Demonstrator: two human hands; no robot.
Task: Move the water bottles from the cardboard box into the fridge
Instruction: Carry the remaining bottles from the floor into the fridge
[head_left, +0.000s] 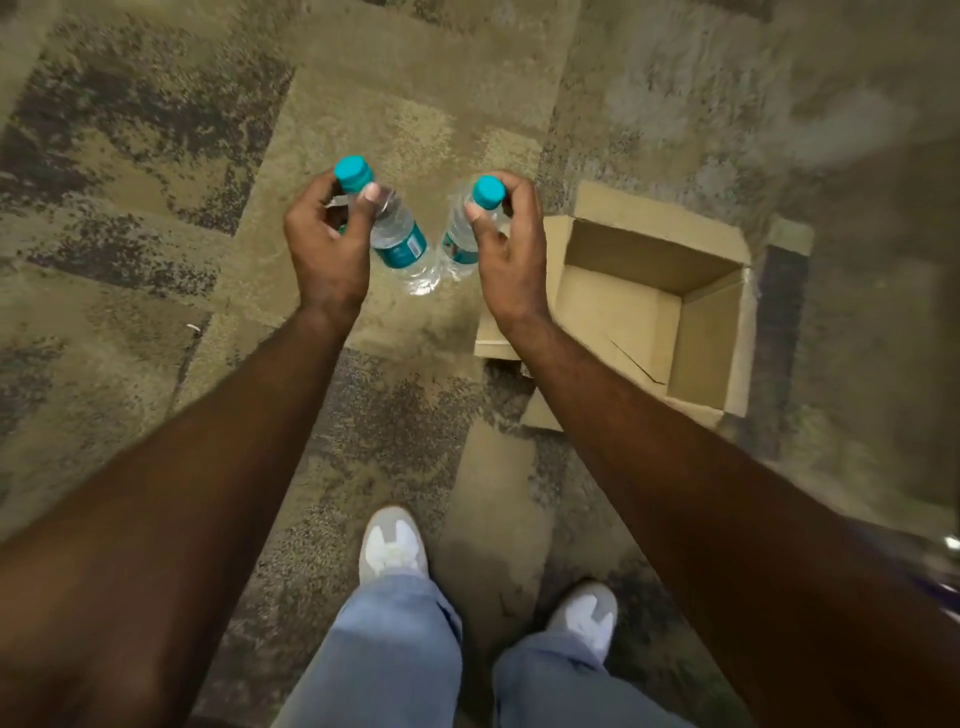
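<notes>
Left hand (324, 244) gripping neck of clear ribbed plastic teal-capped bottle (397, 236), right hand (511, 249) gripping matching second bottle (462, 228), open brown corrugated cardboard box (691, 332) on mottled carpet (156, 156).

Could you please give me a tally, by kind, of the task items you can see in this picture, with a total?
Water bottles: 2, one held near the neck by the left hand (left bottle) and one by the right hand (right bottle)
Teal caps: 2, one on each bottle
Cardboard boxes: 1, the open box on the carpet, no bottles visible inside
Total: 5
</notes>
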